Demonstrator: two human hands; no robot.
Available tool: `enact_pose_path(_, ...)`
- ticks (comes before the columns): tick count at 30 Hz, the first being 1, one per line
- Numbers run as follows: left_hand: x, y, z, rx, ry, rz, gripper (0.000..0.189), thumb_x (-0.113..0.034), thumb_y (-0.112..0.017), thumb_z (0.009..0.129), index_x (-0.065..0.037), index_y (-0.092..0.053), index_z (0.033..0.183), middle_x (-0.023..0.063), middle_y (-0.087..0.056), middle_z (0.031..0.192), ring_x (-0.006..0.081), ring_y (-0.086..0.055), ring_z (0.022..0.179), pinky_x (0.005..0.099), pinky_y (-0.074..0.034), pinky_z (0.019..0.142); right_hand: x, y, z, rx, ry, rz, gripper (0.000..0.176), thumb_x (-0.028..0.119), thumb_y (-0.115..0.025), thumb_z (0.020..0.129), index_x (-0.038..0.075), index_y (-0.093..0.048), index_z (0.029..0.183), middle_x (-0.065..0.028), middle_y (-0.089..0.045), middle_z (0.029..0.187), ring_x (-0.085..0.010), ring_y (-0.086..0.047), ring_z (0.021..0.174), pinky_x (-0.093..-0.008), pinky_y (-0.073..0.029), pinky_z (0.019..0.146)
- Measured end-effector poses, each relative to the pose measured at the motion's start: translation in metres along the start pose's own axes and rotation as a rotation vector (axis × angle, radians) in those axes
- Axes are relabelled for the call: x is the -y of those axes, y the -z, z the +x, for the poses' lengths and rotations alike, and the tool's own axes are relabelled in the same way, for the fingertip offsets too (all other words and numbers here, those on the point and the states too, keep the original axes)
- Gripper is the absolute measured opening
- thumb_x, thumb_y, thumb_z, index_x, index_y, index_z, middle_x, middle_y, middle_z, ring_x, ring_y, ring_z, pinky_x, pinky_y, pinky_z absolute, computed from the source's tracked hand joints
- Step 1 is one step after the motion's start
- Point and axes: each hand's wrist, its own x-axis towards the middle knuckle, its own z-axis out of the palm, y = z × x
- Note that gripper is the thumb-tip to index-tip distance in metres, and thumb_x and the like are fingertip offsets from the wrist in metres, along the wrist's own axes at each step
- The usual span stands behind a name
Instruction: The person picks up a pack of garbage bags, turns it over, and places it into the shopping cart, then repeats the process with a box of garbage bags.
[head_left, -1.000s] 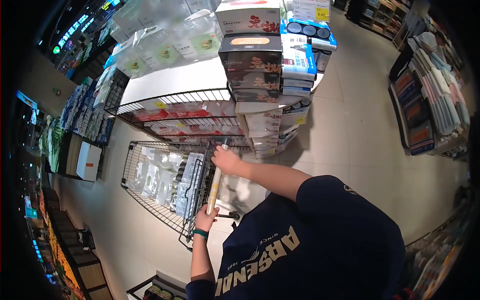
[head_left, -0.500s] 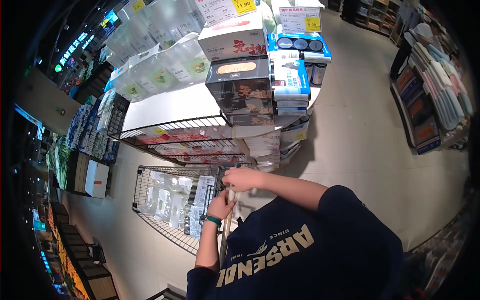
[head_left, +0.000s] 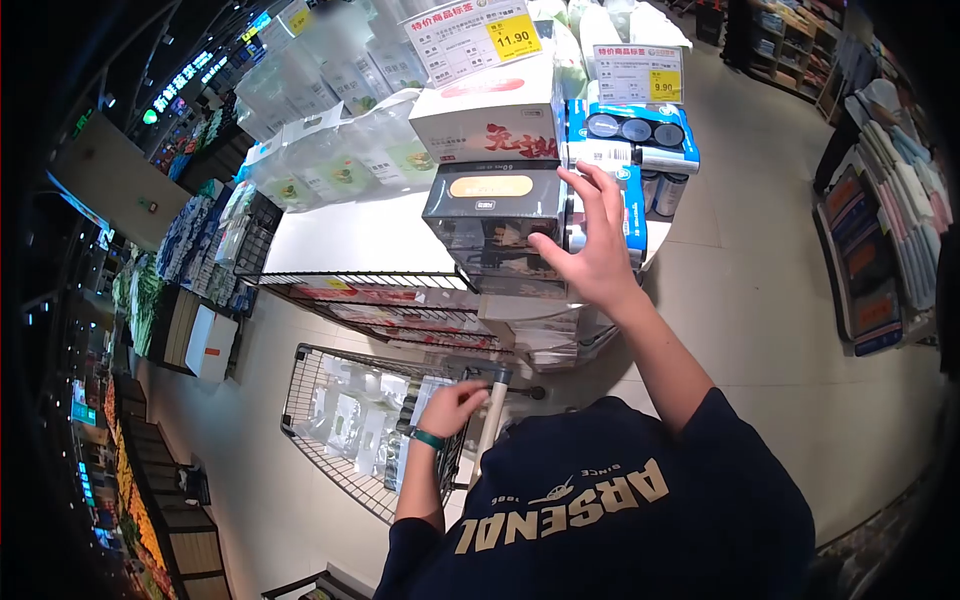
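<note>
My right hand (head_left: 600, 245) is raised to the display, fingers spread and curved around the right end of a black box (head_left: 490, 210) with an orange oval on top. Its thumb is by the box's front and the fingertips are near the back right corner. Beside that hand are blue-and-white packs of black rolls (head_left: 650, 135). My left hand (head_left: 450, 407), with a green-banded watch on the wrist, hovers by the pale handle (head_left: 490, 430) of the shopping cart (head_left: 330, 470). Its fingers are apart and hold nothing. Clear plastic packs (head_left: 345, 425) lie inside the cart.
A white box with red characters (head_left: 490, 125) stands behind the black ones. Price signs (head_left: 470, 38) rise above the goods, and clear bags (head_left: 340, 165) line the display's left side. At the right stands a rack of folded towels (head_left: 890, 220), with a person behind it.
My right hand has left the cart handle and reached up to the black box. The left hand has loosened from the handle. The view has shifted, so the display sits lower and further right.
</note>
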Motion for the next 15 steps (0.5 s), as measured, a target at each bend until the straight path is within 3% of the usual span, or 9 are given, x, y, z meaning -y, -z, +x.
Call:
enact_pose_path(1,-0.024,0.012,0.009,-0.183,-0.059,-0.091,0.030,-0.023,-0.064,0.092,-0.004,-0.066,0.115,0.0113,-0.070,0.088,0.0164,-0.064,0.077,0.0285,-0.051,0.071,-0.003,-0.001,0.002,-0.002,0.005,0.003,0.075,0.021,-0.079,0.072,0.010,-0.043,0.137,-0.0187,-0.032,0.141,-0.0375,-0.040,0.125,-0.0463,-0.035,0.105)
enact_pose_path(3,-0.044,0.034,0.036,-0.444,-0.239,-0.331,0.032,-0.014,-0.064,0.091,-0.004,-0.061,0.122,0.0075,-0.066,0.110,0.0154,-0.062,0.096,0.0280,-0.051,0.081,-0.013,-0.006,0.000,0.081,-0.055,0.063,0.085,0.021,-0.082,0.070,0.009,-0.036,0.142,-0.0199,-0.035,0.140,-0.0382,-0.039,0.129,-0.0452,-0.034,0.108)
enact_pose_path(5,-0.078,0.065,0.060,-0.606,-0.405,-0.314,0.040,-0.010,-0.061,0.092,-0.004,-0.053,0.131,0.0098,-0.058,0.125,0.0183,-0.058,0.110,0.0311,-0.049,0.089,-0.016,-0.007,0.000,0.110,-0.101,0.163,0.089,0.021,-0.082,0.070,0.008,-0.034,0.144,-0.0203,-0.036,0.139,-0.0373,-0.041,0.129,-0.0439,-0.035,0.108)
enact_pose_path(7,-0.102,0.084,0.091,-0.627,-0.589,-0.358,0.056,-0.010,-0.060,0.092,-0.001,-0.037,0.142,0.0157,-0.043,0.142,0.0246,-0.042,0.133,0.0392,-0.035,0.109,-0.017,-0.010,-0.001,0.128,-0.151,0.267,0.093,0.020,-0.083,0.069,0.007,-0.031,0.145,-0.0208,-0.038,0.138,-0.0364,-0.042,0.128,-0.0426,-0.035,0.108)
enact_pose_path(10,-0.116,0.090,0.131,-0.510,-0.675,-0.489,0.060,-0.014,-0.062,0.092,0.000,-0.034,0.144,0.0150,-0.042,0.143,0.0235,-0.040,0.133,0.0364,-0.030,0.112,-0.018,-0.013,-0.004,0.089,-0.127,0.194,0.098,0.019,-0.084,0.069,0.005,-0.028,0.147,-0.0198,-0.044,0.133,-0.0348,-0.047,0.123,-0.0407,-0.038,0.106)
enact_pose_path(11,-0.114,0.093,0.135,-0.372,-0.626,-0.421,0.056,-0.014,-0.060,0.094,0.000,-0.036,0.142,0.0128,-0.047,0.138,0.0206,-0.043,0.128,0.0331,-0.031,0.109,-0.019,-0.012,-0.005,0.087,-0.148,0.224,0.097,0.019,-0.084,0.068,0.004,-0.028,0.147,-0.0189,-0.045,0.132,-0.0338,-0.048,0.122,-0.0408,-0.039,0.105)
enact_pose_path(15,-0.125,0.071,0.118,-0.435,-0.598,-0.540,0.045,-0.014,-0.057,0.096,0.001,-0.043,0.137,0.0084,-0.053,0.126,0.0172,-0.049,0.116,0.0293,-0.035,0.102,-0.013,0.005,-0.011,0.038,-0.131,0.226,0.097,0.022,-0.085,0.066,0.006,-0.032,0.146,-0.0141,-0.048,0.126,-0.0281,-0.052,0.115,-0.0394,-0.042,0.100)
